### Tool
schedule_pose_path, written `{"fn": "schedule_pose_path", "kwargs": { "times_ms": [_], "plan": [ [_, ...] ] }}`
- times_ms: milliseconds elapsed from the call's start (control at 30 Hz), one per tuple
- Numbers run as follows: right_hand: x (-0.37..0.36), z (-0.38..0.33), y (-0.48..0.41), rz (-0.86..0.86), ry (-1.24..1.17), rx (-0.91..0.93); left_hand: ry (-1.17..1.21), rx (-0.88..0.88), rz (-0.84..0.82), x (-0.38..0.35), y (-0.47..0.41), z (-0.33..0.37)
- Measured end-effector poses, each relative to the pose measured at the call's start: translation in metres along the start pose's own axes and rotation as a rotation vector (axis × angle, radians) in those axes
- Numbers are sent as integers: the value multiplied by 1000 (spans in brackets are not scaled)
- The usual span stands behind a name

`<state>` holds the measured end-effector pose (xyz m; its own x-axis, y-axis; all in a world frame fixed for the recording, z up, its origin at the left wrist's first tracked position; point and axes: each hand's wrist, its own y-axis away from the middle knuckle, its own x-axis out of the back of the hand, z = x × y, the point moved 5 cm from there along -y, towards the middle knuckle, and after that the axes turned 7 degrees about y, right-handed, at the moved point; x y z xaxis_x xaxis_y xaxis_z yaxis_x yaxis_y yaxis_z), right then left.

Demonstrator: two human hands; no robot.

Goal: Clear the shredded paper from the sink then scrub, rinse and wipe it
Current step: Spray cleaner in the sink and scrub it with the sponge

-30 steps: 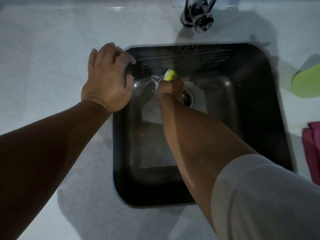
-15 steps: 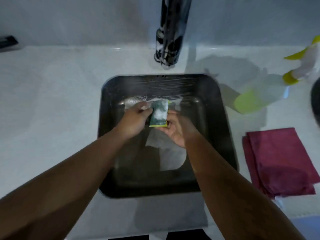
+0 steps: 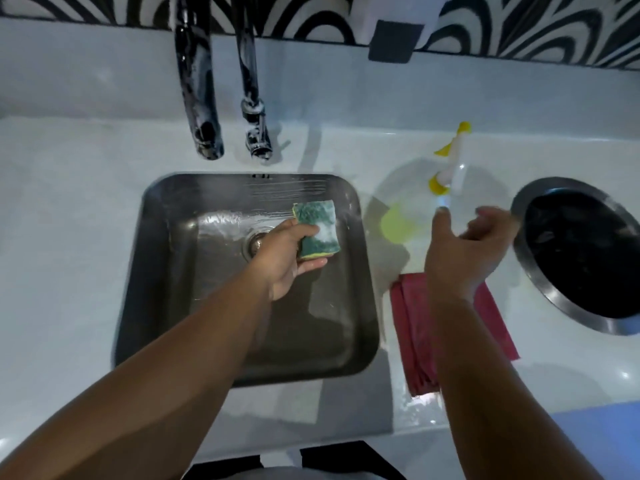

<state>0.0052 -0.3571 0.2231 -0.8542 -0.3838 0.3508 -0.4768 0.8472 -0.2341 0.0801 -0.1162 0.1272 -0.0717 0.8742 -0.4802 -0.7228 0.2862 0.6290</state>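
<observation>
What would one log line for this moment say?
left hand: holds sponge over sink | right hand: open, at bottle | cloth: right of sink

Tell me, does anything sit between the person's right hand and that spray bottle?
Nothing visible does. The right hand hovers open right by the spray bottle, fingers spread towards it. The red cloth lies below the wrist, and the left hand holds the sponge aside over the sink.
</observation>
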Motion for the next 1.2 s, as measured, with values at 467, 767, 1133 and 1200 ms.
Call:
{"fn": "schedule_pose_path", "kwargs": {
  "times_ms": [467, 767, 1133, 1200],
  "plan": [
    [-83, -52, -35, -722, 140, 477, 315, -167, 46, -6, 18, 14],
    [-101, -81, 77, -1102, 120, 627, 249, -440, 75, -5, 52, 68],
    [-99, -64, 104, -1191, 198, 561, 236, -517, 117, 7, 83, 70],
    [-96, -67, 100, -1189, 203, 560, 228, -507, 124, 5, 82, 68]
  ]
}}
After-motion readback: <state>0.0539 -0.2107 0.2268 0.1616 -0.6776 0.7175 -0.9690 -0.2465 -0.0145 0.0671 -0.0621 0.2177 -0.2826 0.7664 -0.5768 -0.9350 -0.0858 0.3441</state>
